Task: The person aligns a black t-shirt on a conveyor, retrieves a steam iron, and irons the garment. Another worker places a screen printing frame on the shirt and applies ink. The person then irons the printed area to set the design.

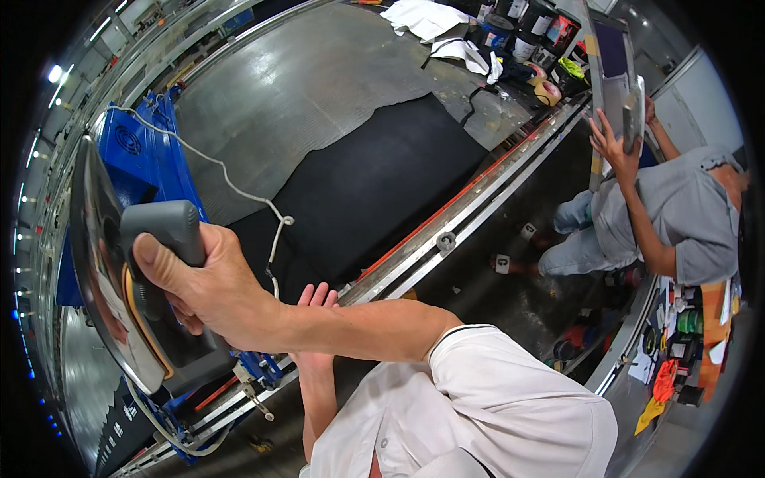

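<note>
My right hand [199,275], reached across to the left, is closed round the grey handle of an iron [107,263], lifted on edge with its polished metal plate showing. Behind my right forearm, my left hand [316,296] is raised with its fingers apart and nothing visible in them; the forearm hides part of it. A white cord [231,187] loops near the iron, over a blue machine [159,143] and black cloth [386,175] lying on a grey metal table [255,80].
A co-worker [665,207] in grey stands at right holding up a framed panel [613,60]. Buckets [542,24], tape rolls [547,92] and white cloths [422,17] crowd the far corner. A metal rail [446,239] edges the table; a cluttered shelf [693,342] is at lower right.
</note>
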The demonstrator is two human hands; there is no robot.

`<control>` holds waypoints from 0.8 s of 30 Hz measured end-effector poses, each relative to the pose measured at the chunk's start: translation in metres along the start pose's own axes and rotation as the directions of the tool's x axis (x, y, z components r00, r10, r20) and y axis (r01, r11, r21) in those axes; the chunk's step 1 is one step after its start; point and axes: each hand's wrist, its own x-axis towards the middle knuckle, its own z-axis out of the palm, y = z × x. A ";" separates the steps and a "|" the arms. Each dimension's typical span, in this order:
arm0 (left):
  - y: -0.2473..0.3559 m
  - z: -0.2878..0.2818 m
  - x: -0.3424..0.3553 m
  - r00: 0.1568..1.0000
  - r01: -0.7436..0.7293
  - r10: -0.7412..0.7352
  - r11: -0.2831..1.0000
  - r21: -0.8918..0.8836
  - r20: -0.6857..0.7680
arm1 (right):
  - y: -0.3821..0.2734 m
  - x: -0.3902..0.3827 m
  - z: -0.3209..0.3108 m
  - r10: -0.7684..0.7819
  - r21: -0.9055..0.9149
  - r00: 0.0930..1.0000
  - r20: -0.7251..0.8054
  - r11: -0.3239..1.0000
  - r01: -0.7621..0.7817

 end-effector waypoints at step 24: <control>0.038 -0.022 0.033 0.997 -0.051 0.055 0.995 0.084 -0.045 | -0.058 -0.048 -0.033 0.120 0.081 0.990 0.077 0.989 -0.126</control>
